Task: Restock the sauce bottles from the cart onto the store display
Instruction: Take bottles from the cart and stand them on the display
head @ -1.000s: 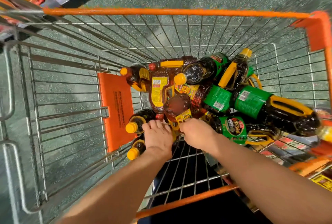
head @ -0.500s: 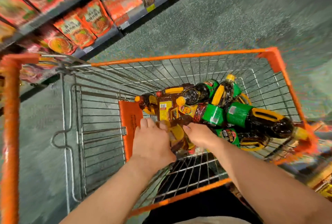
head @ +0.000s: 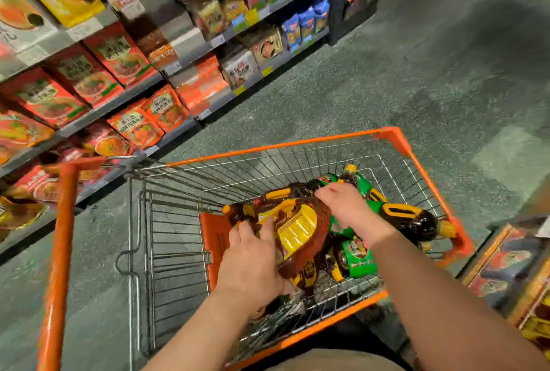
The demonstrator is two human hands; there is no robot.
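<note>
An orange-rimmed wire cart (head: pixel 285 144) holds several dark sauce bottles with yellow caps and handles. Both my hands grip one brown bottle with a yellow label (head: pixel 300 227), raised above the pile. My left hand (head: pixel 253 263) holds its lower near side, fingers curled over the label. My right hand (head: pixel 345 209) holds its far upper end. Green-labelled bottles (head: pixel 357 254) lie under and behind it, with another dark bottle (head: pixel 410 218) at the cart's right side.
Store shelves (head: pixel 190 40) packed with red and orange packets run along the left. An orange cart handle post (head: pixel 59 251) stands near left. More boxed goods (head: pixel 512 269) sit at the right edge. Grey speckled floor (head: pixel 416 72) lies ahead.
My view has tilted up, bringing the shelves in. Both hands have closed round one brown bottle and lifted it out of the pile.
</note>
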